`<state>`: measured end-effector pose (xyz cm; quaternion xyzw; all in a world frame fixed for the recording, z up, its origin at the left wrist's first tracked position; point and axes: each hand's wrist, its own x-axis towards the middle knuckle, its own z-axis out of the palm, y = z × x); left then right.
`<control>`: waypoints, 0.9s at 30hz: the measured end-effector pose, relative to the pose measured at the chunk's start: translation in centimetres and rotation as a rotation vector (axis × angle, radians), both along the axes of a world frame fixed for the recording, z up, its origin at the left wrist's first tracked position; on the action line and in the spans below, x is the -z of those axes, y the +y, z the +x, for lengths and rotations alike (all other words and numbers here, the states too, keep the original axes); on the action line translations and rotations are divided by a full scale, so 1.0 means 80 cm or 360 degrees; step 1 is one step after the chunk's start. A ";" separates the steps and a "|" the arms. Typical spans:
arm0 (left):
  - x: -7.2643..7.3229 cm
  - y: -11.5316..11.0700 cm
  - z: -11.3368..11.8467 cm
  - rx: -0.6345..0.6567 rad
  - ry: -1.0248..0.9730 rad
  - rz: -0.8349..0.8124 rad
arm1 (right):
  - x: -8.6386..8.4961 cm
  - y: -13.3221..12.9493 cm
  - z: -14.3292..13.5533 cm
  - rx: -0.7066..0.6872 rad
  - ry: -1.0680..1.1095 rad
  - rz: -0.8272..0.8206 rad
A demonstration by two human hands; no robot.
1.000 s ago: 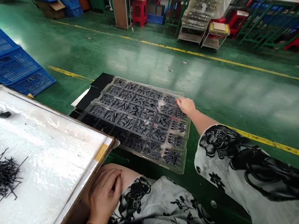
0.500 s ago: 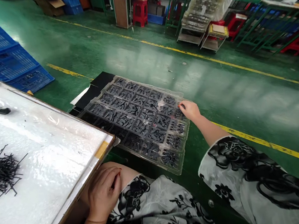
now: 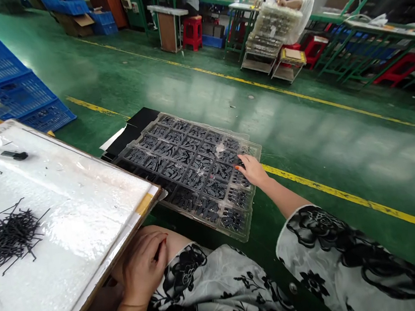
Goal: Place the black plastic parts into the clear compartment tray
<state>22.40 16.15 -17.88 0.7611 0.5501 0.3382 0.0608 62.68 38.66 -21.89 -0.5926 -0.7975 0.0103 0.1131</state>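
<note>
Clear plastic compartment trays (image 3: 246,146) lie stacked beside the workbench, filled with small dark parts (image 3: 195,178). Over the right-hand compartments of the top tray is my right hand (image 3: 253,170), its thumb and forefinger apart and nothing visible between them. Whether its fingertips touch the parts I cannot tell. My left hand (image 3: 145,265) rests on my leg beside the bench edge, fingers loosely bent, thumb apart, holding nothing. A pile of thin black pins or rods (image 3: 10,238) lies on the white bench top (image 3: 76,190).
A dark-handled tool (image 3: 14,155) lies on the bench's plastic cover. Blue crates (image 3: 12,83) stand behind at left. Across the green floor (image 3: 186,98) are red stools (image 3: 192,33), a stack of clear trays (image 3: 268,29) and seated people (image 3: 297,5).
My right hand has shifted slightly left from the tray's edge, and its pinched fingers have spread apart. The view has tilted up a little. My left hand stays on my leg.
</note>
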 end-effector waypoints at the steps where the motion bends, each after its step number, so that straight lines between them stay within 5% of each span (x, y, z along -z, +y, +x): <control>1: 0.001 0.000 0.000 0.0003 -0.0006 0.0003 | -0.001 0.001 -0.002 0.0013 -0.0019 0.0000; 18: -0.002 0.003 0.002 0.0032 0.0014 0.0072 | -0.014 0.011 -0.012 0.0231 -0.0124 -0.0065; 27: -0.002 0.000 0.001 0.0010 0.0003 0.0061 | -0.018 0.002 -0.008 0.0122 0.0057 -0.0176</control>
